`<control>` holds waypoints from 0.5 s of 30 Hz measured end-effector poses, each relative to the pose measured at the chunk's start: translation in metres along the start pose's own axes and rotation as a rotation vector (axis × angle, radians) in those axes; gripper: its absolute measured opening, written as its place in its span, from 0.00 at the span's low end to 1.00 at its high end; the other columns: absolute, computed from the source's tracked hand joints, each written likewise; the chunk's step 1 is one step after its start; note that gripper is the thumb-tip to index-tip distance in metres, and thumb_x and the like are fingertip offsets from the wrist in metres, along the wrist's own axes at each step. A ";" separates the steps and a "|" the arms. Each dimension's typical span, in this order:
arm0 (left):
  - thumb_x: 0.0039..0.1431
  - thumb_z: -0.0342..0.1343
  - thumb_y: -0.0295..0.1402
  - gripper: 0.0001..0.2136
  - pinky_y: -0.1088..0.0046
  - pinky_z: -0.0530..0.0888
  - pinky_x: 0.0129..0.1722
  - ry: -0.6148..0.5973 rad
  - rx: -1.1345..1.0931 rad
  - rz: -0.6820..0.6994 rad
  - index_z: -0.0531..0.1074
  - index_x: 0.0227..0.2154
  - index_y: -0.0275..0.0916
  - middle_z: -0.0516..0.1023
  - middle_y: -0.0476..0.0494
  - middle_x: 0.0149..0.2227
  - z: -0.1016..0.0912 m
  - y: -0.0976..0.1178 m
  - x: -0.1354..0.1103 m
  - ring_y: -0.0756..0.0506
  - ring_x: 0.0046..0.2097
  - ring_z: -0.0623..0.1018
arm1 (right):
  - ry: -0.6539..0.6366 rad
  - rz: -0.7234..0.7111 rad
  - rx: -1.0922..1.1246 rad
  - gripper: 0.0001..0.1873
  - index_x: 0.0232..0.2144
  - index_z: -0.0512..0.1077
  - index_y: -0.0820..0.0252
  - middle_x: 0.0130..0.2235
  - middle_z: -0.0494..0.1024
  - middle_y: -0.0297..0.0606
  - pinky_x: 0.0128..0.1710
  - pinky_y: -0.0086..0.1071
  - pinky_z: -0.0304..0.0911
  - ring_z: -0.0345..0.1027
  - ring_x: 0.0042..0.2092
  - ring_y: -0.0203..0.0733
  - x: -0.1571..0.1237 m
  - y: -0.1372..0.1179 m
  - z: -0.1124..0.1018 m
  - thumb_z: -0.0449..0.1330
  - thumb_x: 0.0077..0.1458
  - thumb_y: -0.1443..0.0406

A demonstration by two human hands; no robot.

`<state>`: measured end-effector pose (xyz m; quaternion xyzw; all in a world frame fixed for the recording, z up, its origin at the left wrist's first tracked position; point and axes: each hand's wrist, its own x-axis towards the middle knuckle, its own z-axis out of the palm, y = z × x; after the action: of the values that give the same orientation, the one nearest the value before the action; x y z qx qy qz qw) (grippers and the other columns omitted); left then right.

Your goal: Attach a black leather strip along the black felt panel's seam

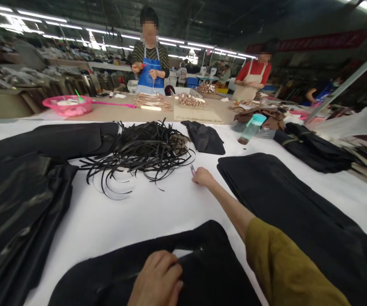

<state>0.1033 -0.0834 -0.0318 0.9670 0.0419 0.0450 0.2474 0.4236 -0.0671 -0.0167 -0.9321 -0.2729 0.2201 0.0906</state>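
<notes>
My right hand point(203, 177) is stretched forward over the white tabletop, closed around small thread snips point(192, 170) whose pointed tips face away from me. Close to me lies a black leather-like panel point(211, 263) with rounded corners. My left hand point(157, 276) is on this panel with its fingers bent and together, by a white patch point(182, 253) that shows through the panel. Its fingertips are partly hidden. Left of the snips is a tangled heap of thin black strips point(145, 148).
Stacked black panels point(285, 204) lie at the right, folded black material point(17, 212) at the left. A turquoise-lidded bottle point(251, 127) and a small black stack point(205, 138) stand farther back. Beyond are a pink basin point(68, 111) and two people in aprons working across the table.
</notes>
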 end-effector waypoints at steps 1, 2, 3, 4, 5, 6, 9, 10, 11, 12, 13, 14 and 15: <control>0.58 0.46 0.28 0.10 0.65 0.74 0.47 -0.008 -0.030 -0.060 0.71 0.39 0.42 0.74 0.43 0.43 -0.010 0.006 0.006 0.43 0.46 0.73 | -0.055 0.006 0.034 0.13 0.40 0.69 0.63 0.39 0.72 0.38 0.37 0.36 0.66 0.68 0.37 0.38 -0.006 0.013 -0.003 0.56 0.58 0.59; 0.58 0.45 0.27 0.10 0.64 0.73 0.46 -0.022 -0.042 -0.137 0.70 0.38 0.41 0.74 0.43 0.43 -0.019 0.011 0.013 0.43 0.46 0.72 | -0.108 0.007 0.078 0.12 0.37 0.69 0.63 0.36 0.72 0.36 0.34 0.34 0.66 0.67 0.34 0.36 -0.015 0.027 -0.005 0.56 0.58 0.59; 0.57 0.45 0.26 0.10 0.62 0.72 0.46 -0.048 -0.049 -0.198 0.71 0.37 0.40 0.74 0.43 0.42 -0.027 0.014 0.023 0.42 0.45 0.72 | -0.154 0.003 0.132 0.12 0.34 0.69 0.64 0.32 0.72 0.33 0.30 0.31 0.64 0.66 0.30 0.34 -0.025 0.041 -0.007 0.57 0.57 0.58; 0.57 0.46 0.25 0.10 0.61 0.71 0.47 -0.071 -0.049 -0.240 0.71 0.37 0.40 0.73 0.43 0.41 -0.032 0.016 0.032 0.42 0.45 0.71 | -0.191 -0.010 0.192 0.13 0.31 0.69 0.64 0.28 0.70 0.31 0.27 0.29 0.62 0.63 0.26 0.32 -0.037 0.056 -0.008 0.56 0.57 0.58; 0.56 0.46 0.25 0.10 0.60 0.70 0.47 -0.087 -0.044 -0.265 0.70 0.38 0.39 0.73 0.43 0.41 -0.036 0.017 0.042 0.42 0.45 0.71 | -0.219 -0.029 0.259 0.14 0.28 0.69 0.63 0.24 0.67 0.29 0.24 0.28 0.58 0.60 0.24 0.31 -0.050 0.069 -0.009 0.56 0.56 0.57; 0.55 0.47 0.24 0.11 0.59 0.68 0.47 -0.096 -0.039 -0.273 0.70 0.38 0.38 0.73 0.42 0.41 -0.037 0.017 0.051 0.41 0.45 0.70 | -0.240 -0.051 0.330 0.16 0.25 0.68 0.63 0.21 0.63 0.28 0.23 0.27 0.55 0.56 0.22 0.30 -0.064 0.082 -0.009 0.56 0.55 0.56; 0.54 0.49 0.25 0.13 0.60 0.65 0.50 -0.080 -0.033 -0.270 0.68 0.42 0.36 0.72 0.40 0.45 -0.032 0.014 0.076 0.40 0.49 0.68 | -0.263 -0.123 0.523 0.19 0.24 0.66 0.61 0.19 0.57 0.25 0.22 0.27 0.50 0.50 0.21 0.30 -0.104 0.111 -0.010 0.53 0.52 0.51; 0.54 0.49 0.27 0.13 0.61 0.64 0.50 -0.074 -0.038 -0.270 0.68 0.43 0.36 0.71 0.39 0.46 -0.029 0.013 0.083 0.40 0.50 0.67 | -0.265 -0.149 0.583 0.20 0.25 0.66 0.61 0.19 0.57 0.26 0.23 0.28 0.50 0.51 0.22 0.30 -0.116 0.118 -0.011 0.52 0.52 0.50; 0.55 0.50 0.29 0.13 0.62 0.65 0.50 -0.074 -0.047 -0.272 0.67 0.44 0.36 0.71 0.39 0.46 -0.025 0.011 0.088 0.40 0.50 0.67 | -0.276 -0.178 0.649 0.20 0.27 0.66 0.62 0.21 0.60 0.27 0.24 0.28 0.51 0.52 0.23 0.31 -0.128 0.122 -0.012 0.51 0.53 0.49; 0.55 0.50 0.32 0.14 0.63 0.66 0.47 -0.083 -0.057 -0.274 0.67 0.44 0.36 0.72 0.40 0.44 -0.022 0.009 0.093 0.40 0.48 0.68 | -0.300 -0.207 0.715 0.21 0.29 0.67 0.62 0.22 0.62 0.29 0.25 0.28 0.51 0.53 0.24 0.31 -0.139 0.126 -0.013 0.51 0.53 0.49; 0.54 0.51 0.35 0.14 0.64 0.67 0.44 -0.098 -0.070 -0.275 0.68 0.43 0.37 0.73 0.40 0.42 -0.018 0.007 0.097 0.40 0.45 0.70 | -0.334 -0.233 0.778 0.21 0.31 0.68 0.63 0.23 0.64 0.31 0.25 0.28 0.50 0.53 0.24 0.31 -0.149 0.127 -0.014 0.51 0.54 0.50; 0.53 0.53 0.38 0.14 0.65 0.68 0.40 -0.117 -0.082 -0.277 0.69 0.42 0.37 0.74 0.41 0.39 -0.015 0.006 0.100 0.40 0.43 0.71 | -0.376 -0.254 0.830 0.20 0.33 0.68 0.63 0.24 0.65 0.31 0.24 0.28 0.48 0.53 0.24 0.31 -0.159 0.128 -0.015 0.52 0.54 0.50; 0.52 0.54 0.39 0.13 0.67 0.68 0.37 -0.139 -0.094 -0.278 0.70 0.39 0.38 0.75 0.42 0.36 -0.012 0.004 0.102 0.41 0.40 0.72 | -0.428 -0.270 0.858 0.20 0.33 0.69 0.63 0.24 0.65 0.31 0.23 0.28 0.46 0.52 0.23 0.31 -0.167 0.127 -0.015 0.52 0.55 0.51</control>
<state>0.2037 -0.0707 -0.0121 0.9401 0.1559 -0.0550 0.2983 0.3635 -0.2652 0.0202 -0.7010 -0.2885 0.4853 0.4358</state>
